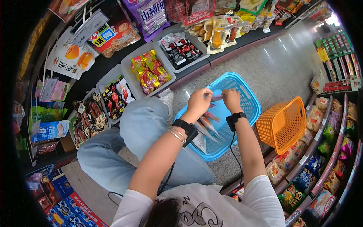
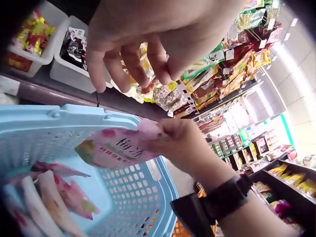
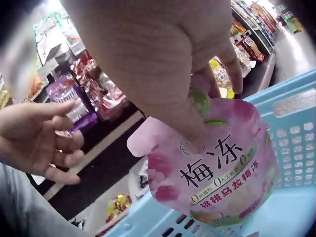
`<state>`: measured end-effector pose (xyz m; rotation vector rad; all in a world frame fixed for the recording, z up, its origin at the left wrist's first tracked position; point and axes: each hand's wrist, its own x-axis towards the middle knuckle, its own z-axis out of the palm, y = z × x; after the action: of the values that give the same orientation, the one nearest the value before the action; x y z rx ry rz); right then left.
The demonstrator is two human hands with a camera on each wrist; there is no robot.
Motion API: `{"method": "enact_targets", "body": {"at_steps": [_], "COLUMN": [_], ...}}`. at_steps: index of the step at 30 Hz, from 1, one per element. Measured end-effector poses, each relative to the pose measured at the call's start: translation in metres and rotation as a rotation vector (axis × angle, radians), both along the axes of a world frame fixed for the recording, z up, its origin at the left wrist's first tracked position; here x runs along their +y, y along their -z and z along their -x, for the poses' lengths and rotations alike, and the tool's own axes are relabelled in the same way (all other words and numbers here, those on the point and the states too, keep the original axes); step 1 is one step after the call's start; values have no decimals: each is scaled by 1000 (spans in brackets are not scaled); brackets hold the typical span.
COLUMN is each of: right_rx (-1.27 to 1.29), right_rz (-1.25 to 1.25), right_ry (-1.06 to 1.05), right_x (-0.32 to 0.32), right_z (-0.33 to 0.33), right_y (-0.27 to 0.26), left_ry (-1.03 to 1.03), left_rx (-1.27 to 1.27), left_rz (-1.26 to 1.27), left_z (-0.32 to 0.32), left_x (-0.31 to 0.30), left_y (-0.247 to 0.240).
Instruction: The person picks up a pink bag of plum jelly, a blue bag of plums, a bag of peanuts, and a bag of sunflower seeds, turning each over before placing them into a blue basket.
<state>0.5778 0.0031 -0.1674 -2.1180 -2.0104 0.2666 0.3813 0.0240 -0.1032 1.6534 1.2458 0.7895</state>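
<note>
My right hand pinches a pink jelly pouch with dark Chinese lettering by one end, over a light-blue plastic basket. Close beside it, my left hand has loosely bent fingers; in the left wrist view they hang apart from the pouch with nothing in them. The right wrist view also shows that left hand a little away from the pouch, palm side visible. Inside the basket lie several more pouches, some pink and some pale and slender.
An orange basket stands on the floor right of the blue one. Grey bins of wrapped snacks line the low shelf at the left, with hanging snack bags above. Shelves of bagged snacks curve along the right. My bent knee is beside the basket.
</note>
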Motion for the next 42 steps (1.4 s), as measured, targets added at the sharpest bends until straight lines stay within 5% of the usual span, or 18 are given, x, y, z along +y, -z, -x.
{"method": "enact_targets", "body": {"at_steps": [10,20,32,36,39,42], "right_rx": [459,350,414,575,911,1185], "right_rz": [-2,37,-197,-224,-149,-147], "right_ry": [242,293,166,81,103,-114], "right_x": [-5,-23,-23,-17,-18,-20], "right_z": [-2,3,24,64,119,174], "right_y": [107,127,52,-10,-88,-153], "left_ry": [54,-21,-45,-189,-310,-345], "left_rx": [49,19,27,-201,-317,-539], "left_rz": [146,73,203,149,-8,101], "left_z": [8,15,39,48,60,94], "left_x": [3,6,5,5,5,2], "left_y": [-9,5,-6,3,-15,-62]}}
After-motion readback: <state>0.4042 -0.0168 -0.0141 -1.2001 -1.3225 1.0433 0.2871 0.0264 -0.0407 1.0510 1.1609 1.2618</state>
